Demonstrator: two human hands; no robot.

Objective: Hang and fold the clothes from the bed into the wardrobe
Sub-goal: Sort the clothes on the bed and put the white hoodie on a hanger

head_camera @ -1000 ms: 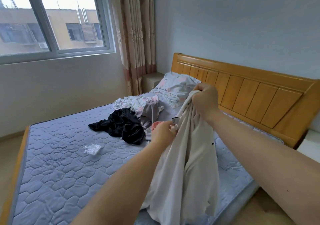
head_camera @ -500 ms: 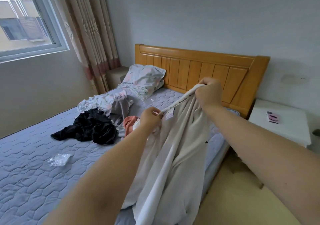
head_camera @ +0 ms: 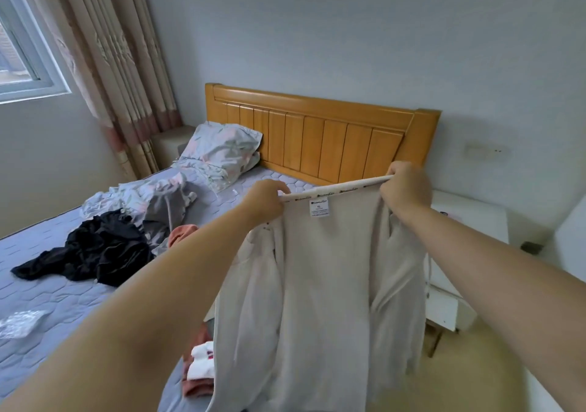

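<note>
Head view, your left hand (head_camera: 265, 200) and right hand (head_camera: 406, 186) each pinching the neckband of the cream garment (head_camera: 320, 285), stretched taut between them, hanging beside the bed (head_camera: 63, 297), black clothes (head_camera: 95, 253) heaped on the mattress

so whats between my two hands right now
In the head view, the neckband of the cream garment runs taut from the left hand to the right hand; a white size label hangs just below it.

Neck tag (head_camera: 318, 207) — seemingly "XL" — rest illegible
</note>
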